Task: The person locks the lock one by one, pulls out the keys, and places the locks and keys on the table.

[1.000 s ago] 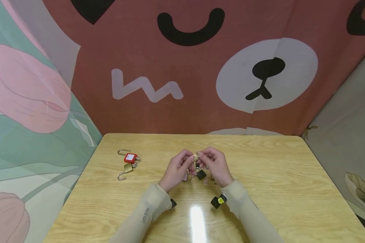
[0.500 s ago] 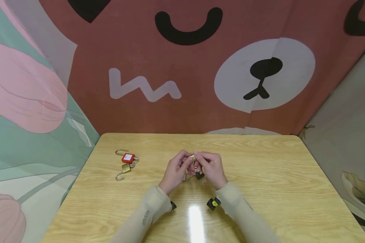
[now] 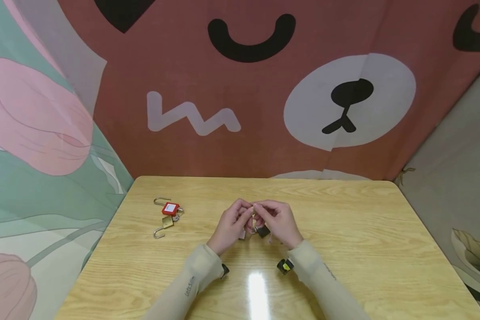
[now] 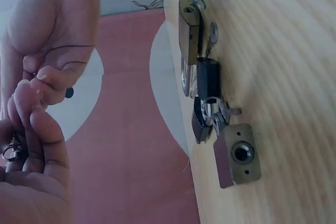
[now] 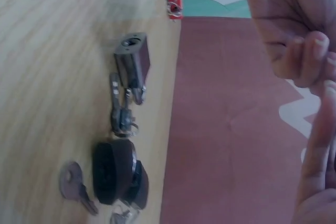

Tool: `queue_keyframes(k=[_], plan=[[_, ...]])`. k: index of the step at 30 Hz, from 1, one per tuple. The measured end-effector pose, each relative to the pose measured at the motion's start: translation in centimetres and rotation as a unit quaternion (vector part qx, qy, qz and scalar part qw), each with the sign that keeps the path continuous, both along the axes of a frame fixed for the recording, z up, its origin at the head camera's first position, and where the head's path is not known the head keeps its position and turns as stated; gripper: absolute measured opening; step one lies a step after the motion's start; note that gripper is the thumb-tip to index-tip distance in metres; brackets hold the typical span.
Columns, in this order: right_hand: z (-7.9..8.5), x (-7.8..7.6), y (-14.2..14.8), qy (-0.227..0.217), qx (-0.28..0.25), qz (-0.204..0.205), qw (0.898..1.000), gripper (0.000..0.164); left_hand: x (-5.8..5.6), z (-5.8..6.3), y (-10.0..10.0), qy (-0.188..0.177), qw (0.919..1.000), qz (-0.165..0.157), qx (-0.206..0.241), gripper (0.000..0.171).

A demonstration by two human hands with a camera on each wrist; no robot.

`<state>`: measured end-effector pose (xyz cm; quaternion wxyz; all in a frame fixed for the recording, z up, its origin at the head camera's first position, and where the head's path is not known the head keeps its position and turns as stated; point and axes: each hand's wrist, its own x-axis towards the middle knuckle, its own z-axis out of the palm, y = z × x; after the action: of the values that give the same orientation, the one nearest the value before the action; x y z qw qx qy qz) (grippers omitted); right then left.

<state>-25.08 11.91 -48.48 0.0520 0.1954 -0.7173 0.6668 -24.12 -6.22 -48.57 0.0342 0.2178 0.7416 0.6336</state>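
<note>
My left hand [image 3: 231,226] and right hand [image 3: 278,221] meet above the middle of the table, thumbs and fingertips together. Both pinch a small brass padlock, now almost wholly hidden by the fingers. A small metal ring [image 4: 11,151] shows among the left fingers in the left wrist view. Below the hands lie a black padlock [image 3: 262,230] and a padlock with a pinkish side [image 4: 223,161]. Another brass padlock [image 4: 189,31] lies farther along, with loose keys [image 4: 212,35] near it. A dark key [image 5: 77,186] rests beside the black padlocks in the right wrist view.
At the table's left are a red padlock [image 3: 170,209] with a white label and a brass padlock [image 3: 167,222], with open shackles there. The wooden table [image 3: 364,249] ends at a printed cloth backdrop [image 3: 184,151].
The brass padlock was visible between the fingertips and is now covered by them. My right hand has shifted slightly left, closer to the left hand. The padlocks at left stay put.
</note>
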Motion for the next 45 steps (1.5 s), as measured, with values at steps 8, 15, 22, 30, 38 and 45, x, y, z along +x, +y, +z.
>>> queue_keyframes(k=[8,15,22,30,38,45], plan=[[0.2,-0.2,0.5,-0.004,0.041,-0.015,0.999,0.021,0.1,-0.4,-0.1,0.013,0.9999,-0.005,-0.001,0.018],[0.2,-0.3,1.1,-0.055,0.024,-0.024,0.998,0.025,0.1,-0.6,-0.1,0.037,0.9989,0.002,-0.030,0.021],[0.7,-1.7,3.7,-0.051,-0.074,-0.113,0.990,0.027,-0.3,-0.7,-1.6,0.030,0.9980,0.039,-0.041,0.014],[1.1,-1.9,4.0,-0.059,-0.042,-0.086,0.994,0.029,-1.1,-0.6,-2.4,0.032,0.9960,0.048,-0.068,0.012],[0.2,-2.2,3.3,-0.075,0.002,-0.075,0.994,0.026,-3.4,-1.8,-3.2,0.017,0.9820,0.084,-0.168,0.011],[-0.3,-2.2,2.6,-0.081,-0.001,-0.056,0.995,0.024,-5.6,-3.4,-3.2,0.029,0.9664,0.083,-0.242,0.007]])
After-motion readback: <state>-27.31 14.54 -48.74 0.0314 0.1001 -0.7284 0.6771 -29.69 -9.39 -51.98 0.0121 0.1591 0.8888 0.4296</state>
